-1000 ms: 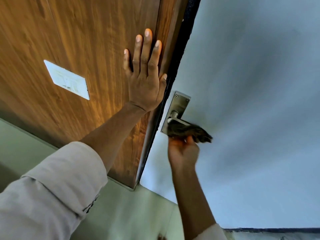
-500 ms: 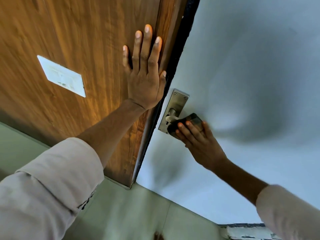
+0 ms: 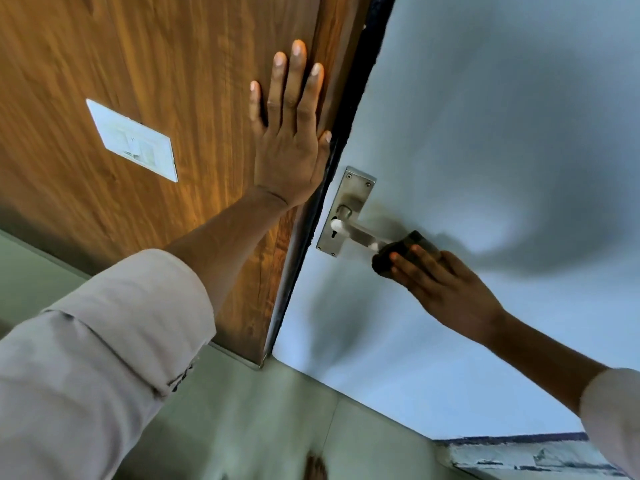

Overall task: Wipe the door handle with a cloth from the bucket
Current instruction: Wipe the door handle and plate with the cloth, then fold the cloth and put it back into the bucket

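A metal lever door handle [image 3: 360,235] on a steel backplate [image 3: 353,199] sits on the pale blue-white door [image 3: 485,116]. My right hand [image 3: 446,289] presses a dark cloth [image 3: 384,261] around the outer end of the lever, fingers wrapped over it. My left hand [image 3: 289,140] lies flat, fingers spread, against the brown wooden panel [image 3: 156,64] beside the door's edge. The bucket is out of view.
A white switch plate [image 3: 133,142] is mounted on the wooden panel to the left. A black strip [image 3: 349,140] runs between panel and door. Pale green floor tiles [image 3: 242,427] lie below, with a dark smudge [image 3: 315,467] at the bottom edge.
My right hand has slid the cloth outward along the lever, from near the backplate to its far end, baring the lever's shaft. My left hand has stayed flat on the wood.
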